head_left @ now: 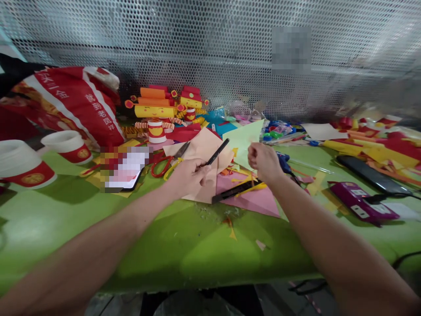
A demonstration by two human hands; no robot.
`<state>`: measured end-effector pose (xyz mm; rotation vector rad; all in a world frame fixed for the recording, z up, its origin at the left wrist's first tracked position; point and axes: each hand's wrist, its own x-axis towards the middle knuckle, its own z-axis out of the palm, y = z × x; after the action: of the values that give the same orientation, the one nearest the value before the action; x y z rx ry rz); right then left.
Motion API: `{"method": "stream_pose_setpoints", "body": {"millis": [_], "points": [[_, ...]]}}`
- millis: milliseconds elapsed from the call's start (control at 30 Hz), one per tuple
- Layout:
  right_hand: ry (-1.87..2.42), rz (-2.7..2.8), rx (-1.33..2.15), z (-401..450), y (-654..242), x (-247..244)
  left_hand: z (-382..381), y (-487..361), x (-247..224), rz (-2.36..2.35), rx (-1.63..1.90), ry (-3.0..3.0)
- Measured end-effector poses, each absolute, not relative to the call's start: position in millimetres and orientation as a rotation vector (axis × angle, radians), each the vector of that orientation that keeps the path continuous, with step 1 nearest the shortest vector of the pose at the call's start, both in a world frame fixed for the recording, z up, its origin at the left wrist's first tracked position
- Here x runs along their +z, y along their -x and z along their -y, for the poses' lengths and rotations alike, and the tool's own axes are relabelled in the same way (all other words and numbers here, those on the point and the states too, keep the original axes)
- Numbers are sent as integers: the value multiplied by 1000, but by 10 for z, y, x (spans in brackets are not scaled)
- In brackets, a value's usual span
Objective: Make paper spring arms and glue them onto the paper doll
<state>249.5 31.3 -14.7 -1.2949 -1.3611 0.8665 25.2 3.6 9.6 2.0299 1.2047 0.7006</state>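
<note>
A slim black pen [217, 151] points up and to the right from my left hand [190, 176], whose fingers are closed round its lower end. Under that hand lies a peach paper sheet [200, 188]. My right hand [262, 160] is closed and raised in front of a pale green sheet [243, 139]; what its fingers hold, if anything, is hidden. Between the hands, a black strip-like tool [230, 192] rests on pink paper [259, 202] among paper scraps. Red-handled scissors [160, 167] and a yellow-handled pair [171, 169] lie left of my left hand.
Paper cups [70, 147] and a phone [126, 169] stand or lie on the left, before a red bag [82, 103]. Paper figures [156, 112] stand at the back. On the right are a purple power strip [363, 202] and a black case [373, 175].
</note>
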Motion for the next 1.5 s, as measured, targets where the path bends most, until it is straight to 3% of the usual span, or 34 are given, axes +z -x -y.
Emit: {"method": "stream_pose_setpoints", "body": {"millis": [67,167,267,333,533,667,767,900,1000,1167,1500], "points": [[1488,1404,657,-297,-2567,-105,-37,-242,99,-1240,730,-2033],[1827,1608,74,-228,-2566,-57,-60,-227,97,-1326,780,-2027],[1846,1717,-192,-180,-2491,-48,-103,-212,61,-1361,825,-2056],[1680,1803,-16,-168,-2422,-63,-122,-215,17,-1357,848,-2104],[1148,1666,1016,-66,-2111,-145,-66,-312,-109,-1172,720,-2219],[1024,1524,1262,-8,-2023,-149,-47,-312,-90,-1054,628,-2261],[979,1317,1149,-52,-2093,-149,-86,-260,-49,-1197,635,-2343],[1033,1263,840,-130,-2207,-222,-97,-241,-66,-1403,246,-2551],[1115,1662,627,-120,-2214,-304,-46,-265,-129,-1301,34,-2719],[1347,2474,344,-55,-2117,-321,-24,-256,-211,-1099,31,-2935],[1417,2669,133,-52,-2082,-280,-124,-165,-263,-1288,8,-3104]]}}
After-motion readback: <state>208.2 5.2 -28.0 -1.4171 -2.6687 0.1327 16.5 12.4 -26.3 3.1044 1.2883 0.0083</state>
